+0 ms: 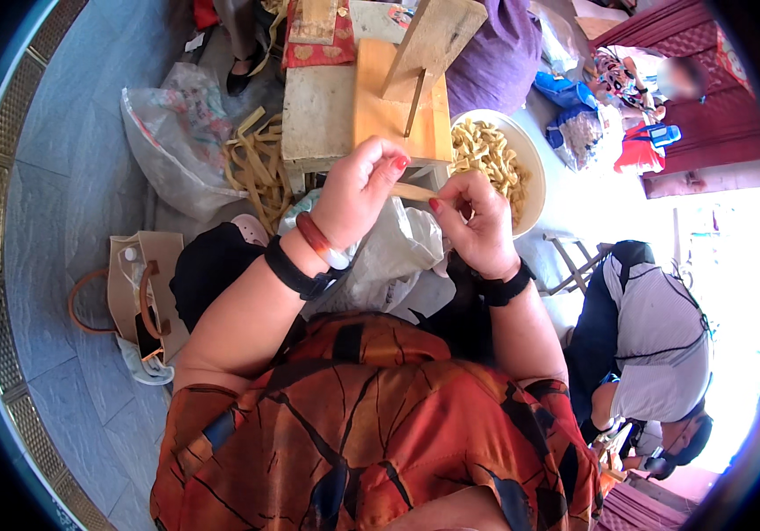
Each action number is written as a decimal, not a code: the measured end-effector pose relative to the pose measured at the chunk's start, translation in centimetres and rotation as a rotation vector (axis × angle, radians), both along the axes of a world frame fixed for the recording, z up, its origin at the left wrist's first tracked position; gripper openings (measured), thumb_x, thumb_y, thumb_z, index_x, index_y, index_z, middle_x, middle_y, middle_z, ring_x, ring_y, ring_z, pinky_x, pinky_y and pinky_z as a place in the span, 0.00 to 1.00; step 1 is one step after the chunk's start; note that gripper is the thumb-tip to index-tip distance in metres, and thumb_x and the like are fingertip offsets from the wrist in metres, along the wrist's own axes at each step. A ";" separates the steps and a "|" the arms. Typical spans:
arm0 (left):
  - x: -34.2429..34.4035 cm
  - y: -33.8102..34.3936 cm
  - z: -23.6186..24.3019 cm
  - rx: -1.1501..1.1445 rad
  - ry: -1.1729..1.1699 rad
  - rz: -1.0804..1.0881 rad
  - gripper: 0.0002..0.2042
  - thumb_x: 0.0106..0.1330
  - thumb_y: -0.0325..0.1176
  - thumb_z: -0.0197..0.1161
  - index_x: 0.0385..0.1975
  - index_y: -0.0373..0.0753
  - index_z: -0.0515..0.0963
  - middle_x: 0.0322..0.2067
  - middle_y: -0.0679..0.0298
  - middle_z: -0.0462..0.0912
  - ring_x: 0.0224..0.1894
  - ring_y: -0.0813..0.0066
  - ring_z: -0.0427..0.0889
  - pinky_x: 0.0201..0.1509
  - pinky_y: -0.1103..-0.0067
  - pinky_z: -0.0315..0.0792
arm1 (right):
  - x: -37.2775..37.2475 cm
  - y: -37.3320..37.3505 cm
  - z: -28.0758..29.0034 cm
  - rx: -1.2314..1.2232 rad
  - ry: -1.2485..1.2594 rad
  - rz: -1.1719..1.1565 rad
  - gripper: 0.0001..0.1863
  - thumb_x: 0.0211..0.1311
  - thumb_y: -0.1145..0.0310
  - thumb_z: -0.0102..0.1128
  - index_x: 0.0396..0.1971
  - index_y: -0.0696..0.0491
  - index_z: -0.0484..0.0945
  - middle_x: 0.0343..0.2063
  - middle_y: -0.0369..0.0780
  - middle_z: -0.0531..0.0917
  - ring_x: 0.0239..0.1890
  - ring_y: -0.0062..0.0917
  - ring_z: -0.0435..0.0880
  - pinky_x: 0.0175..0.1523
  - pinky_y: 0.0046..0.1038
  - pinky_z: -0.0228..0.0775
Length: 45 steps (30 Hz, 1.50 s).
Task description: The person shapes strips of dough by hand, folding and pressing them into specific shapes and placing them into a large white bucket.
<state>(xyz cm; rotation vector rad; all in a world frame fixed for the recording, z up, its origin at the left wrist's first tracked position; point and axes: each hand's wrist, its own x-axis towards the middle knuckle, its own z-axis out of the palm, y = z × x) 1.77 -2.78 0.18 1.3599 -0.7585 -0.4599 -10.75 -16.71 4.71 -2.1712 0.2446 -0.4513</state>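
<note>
My left hand (362, 190) pinches one end of a short, flat, pale tan strip (415, 192), and my right hand (477, 219) holds the other end, thumb and curled fingers closed on it. The strip stretches level between them, just in front of a wooden jig (376, 97) with an upright board and a thin peg, standing on a worn pale box (314, 124). To the right is a white basin (536, 168) with many small twisted tan pieces (486, 150). Loose tan strips (261, 164) lie at the left. A crumpled white sack (389, 257) lies below my hands.
A plastic bag (168, 133) and a tote bag (137, 292) sit on the tiled floor at left. A co-worker (654, 336) bends at the right beside a folding stool (575, 261); another person (628, 80) sits farther back among bags. Someone's shoe (238, 75) shows at the top.
</note>
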 end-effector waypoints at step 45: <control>-2.4 -1.9 -5.4 0.362 0.492 -0.459 0.12 0.74 0.41 0.49 0.37 0.38 0.73 0.25 0.70 0.75 0.24 0.84 0.72 0.31 0.86 0.69 | -6.6 -15.8 -10.6 -0.278 0.308 -0.480 0.13 0.53 0.72 0.56 0.41 0.56 0.79 0.35 0.44 0.82 0.39 0.35 0.82 0.47 0.33 0.73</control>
